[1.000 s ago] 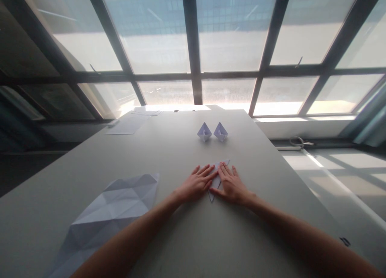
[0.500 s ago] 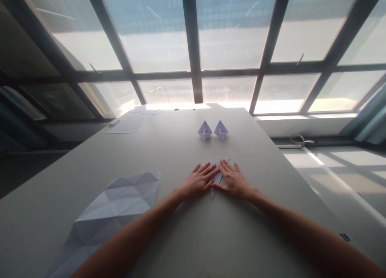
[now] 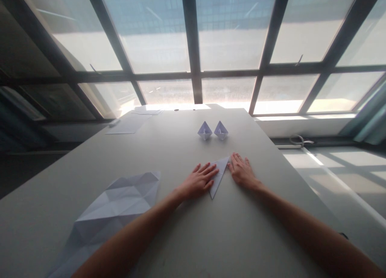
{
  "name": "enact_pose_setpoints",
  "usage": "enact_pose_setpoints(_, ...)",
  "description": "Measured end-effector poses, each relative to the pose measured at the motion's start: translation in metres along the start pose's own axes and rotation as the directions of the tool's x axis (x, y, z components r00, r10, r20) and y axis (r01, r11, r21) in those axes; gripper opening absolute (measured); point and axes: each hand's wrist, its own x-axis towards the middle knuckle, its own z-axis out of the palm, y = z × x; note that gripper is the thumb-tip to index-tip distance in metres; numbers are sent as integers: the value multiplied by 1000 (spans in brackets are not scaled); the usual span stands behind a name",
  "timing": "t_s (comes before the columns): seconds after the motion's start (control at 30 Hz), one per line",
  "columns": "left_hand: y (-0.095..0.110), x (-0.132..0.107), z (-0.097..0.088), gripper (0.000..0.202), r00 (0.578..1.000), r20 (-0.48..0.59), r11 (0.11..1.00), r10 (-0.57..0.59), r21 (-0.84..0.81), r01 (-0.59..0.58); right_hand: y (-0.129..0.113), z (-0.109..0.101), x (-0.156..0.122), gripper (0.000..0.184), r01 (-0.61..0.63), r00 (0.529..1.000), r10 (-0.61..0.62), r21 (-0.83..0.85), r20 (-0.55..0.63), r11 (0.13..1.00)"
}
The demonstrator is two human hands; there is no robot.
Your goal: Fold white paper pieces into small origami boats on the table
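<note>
A small folded paper triangle (image 3: 220, 176) lies flat on the white table (image 3: 169, 149), one point toward me. My left hand (image 3: 198, 180) rests on its left part, fingers spread flat and covering that side. At the triangle's upper right corner is my right hand (image 3: 242, 171), its fingers stretched out and tips by the paper's edge. Whether those fingertips press the paper or only the table I cannot tell. Two folded paper boats (image 3: 205, 131) stand side by side beyond my hands.
A large creased sheet of paper (image 3: 120, 201) lies left of my left forearm, partly hidden by it. Flat white sheets (image 3: 128, 123) lie at the far left of the table. Windows (image 3: 229, 37) rise behind the far edge. A coiled cable (image 3: 297, 140) is beyond the table's right side.
My right hand has moved right and away from me, off the middle of the folded paper to its upper right corner, uncovering more of it. My left hand has stayed in place.
</note>
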Motion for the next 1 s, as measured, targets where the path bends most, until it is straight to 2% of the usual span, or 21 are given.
enact_pose_setpoints(0.17, -2, 1, 2, 50, 1000, -16, 1000, -3, -29, 3, 2, 0, -1, 54, -11, 991, 27, 118, -131, 993)
enact_pose_setpoints(0.27, -2, 0, 3, 49, 1000, -27, 999, 3, -45, -4, 1, -3, -3, 50, 142, 983, -119, 168, -139, 976)
enact_pose_setpoints(0.33, -1, 0, 2, 47, 999, -32, 998, 8, -55, -10, 0, -5, -5, 48, 264, 964, -255, 168, -72, 950)
enact_pose_setpoints(0.4, 0, 0, 2, 45, 999, -43, 998, 8, -62, -10, -2, -6, -6, 48, 308, 951, -311, 147, -8, 940)
enact_pose_setpoints(0.57, -2, 2, 3, 44, 987, -128, 993, -101, -70, 93, -6, -6, -7, 49, 259, 966, -260, 68, 7, 963)
enact_pose_setpoints(0.7, -7, 5, 3, 43, 952, -218, 976, -216, -79, 203, -9, -9, -10, 45, 254, 966, -254, -7, -45, 967)
enact_pose_setpoints(0.83, -7, 3, 0, 39, 933, -238, 963, -269, -83, 257, -11, -13, -13, 37, 274, 957, -275, -19, -94, 962)
enact_pose_setpoints(0.9, -5, 2, -2, 46, 936, -228, 963, -268, -59, 262, -12, -14, -14, 33, 286, 952, -284, -1, -117, 958)
enact_pose_setpoints(1.0, -2, 0, -2, 73, 947, -201, 967, -250, -13, 253, -13, -14, -14, 29, 298, 945, -289, 44, -153, 953)
